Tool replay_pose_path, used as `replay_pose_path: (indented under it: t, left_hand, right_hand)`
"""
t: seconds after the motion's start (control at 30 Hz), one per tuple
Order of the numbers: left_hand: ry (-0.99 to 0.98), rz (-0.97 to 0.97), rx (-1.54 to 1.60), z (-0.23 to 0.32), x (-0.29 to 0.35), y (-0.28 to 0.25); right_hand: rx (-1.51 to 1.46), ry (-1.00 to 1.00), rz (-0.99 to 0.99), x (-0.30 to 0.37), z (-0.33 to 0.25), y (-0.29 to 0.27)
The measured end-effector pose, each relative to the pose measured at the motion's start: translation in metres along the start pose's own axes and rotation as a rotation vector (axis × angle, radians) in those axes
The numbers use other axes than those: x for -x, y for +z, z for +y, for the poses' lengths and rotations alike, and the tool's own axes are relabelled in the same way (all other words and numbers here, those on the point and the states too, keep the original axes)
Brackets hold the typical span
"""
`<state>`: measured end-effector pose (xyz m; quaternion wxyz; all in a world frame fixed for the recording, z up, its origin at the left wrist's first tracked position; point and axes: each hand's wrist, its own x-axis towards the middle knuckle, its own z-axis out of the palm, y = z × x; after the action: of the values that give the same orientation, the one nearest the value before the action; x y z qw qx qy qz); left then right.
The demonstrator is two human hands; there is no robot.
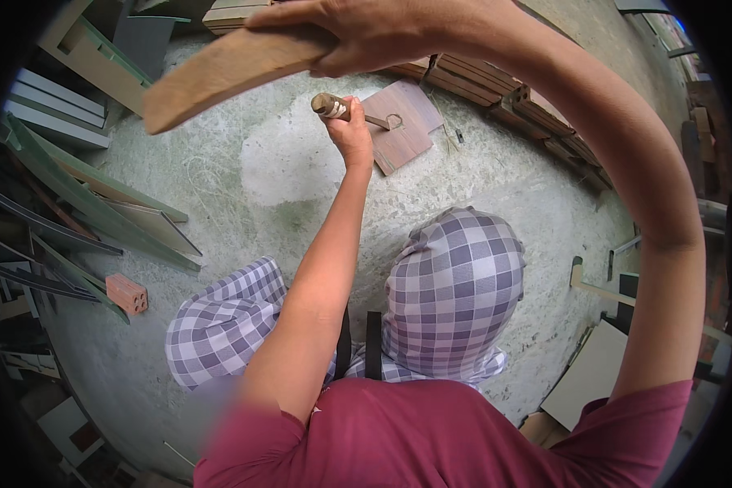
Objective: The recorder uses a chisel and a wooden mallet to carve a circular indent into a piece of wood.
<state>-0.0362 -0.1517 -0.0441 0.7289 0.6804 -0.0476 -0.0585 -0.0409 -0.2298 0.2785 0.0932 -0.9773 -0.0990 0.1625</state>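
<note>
In front of me a flat brown wood-grain board (407,150) lies on the concrete floor, with a round ring-shaped mark on its face. My left hand (353,137) is closed around the handle of a chisel (330,106). Its metal blade slants down to the right, and its tip meets the board beside the ring. Raised high above, my right hand (374,32) grips one end of a thick wooden block (228,71). The block's far end points to the left, apart from the chisel.
A red hollow brick (128,293) sits on the floor at left, near leaning panels (98,191). Stacked brown planks (480,80) line the far right side. My knee (455,285) in checked cloth is close in front; a pale board (587,376) lies at right.
</note>
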Motion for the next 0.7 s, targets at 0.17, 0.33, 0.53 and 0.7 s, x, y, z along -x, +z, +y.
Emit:
replay_pose_path:
  t: [0.17, 0.33, 0.53, 0.7]
  left_hand:
    - [-0.029, -0.046, 0.009, -0.006, 0.006, 0.009]
    - [-0.034, -0.031, 0.113, -0.016, 0.005, 0.010]
    - [0.162, 0.156, 0.021, -0.019, -0.014, -0.006]
    - [-0.018, 0.002, 0.166, 0.007, -0.014, -0.006]
  right_hand:
    - [-0.009, 0.036, 0.297, 0.003, 0.026, 0.086]
    - [0.136, 0.204, 0.062, 0.003, 0.032, 0.101]
    - [-0.505, 0.340, 0.431, 0.047, -0.021, 0.086]
    - [-0.629, 0.419, 0.818, 0.091, -0.055, 0.066]
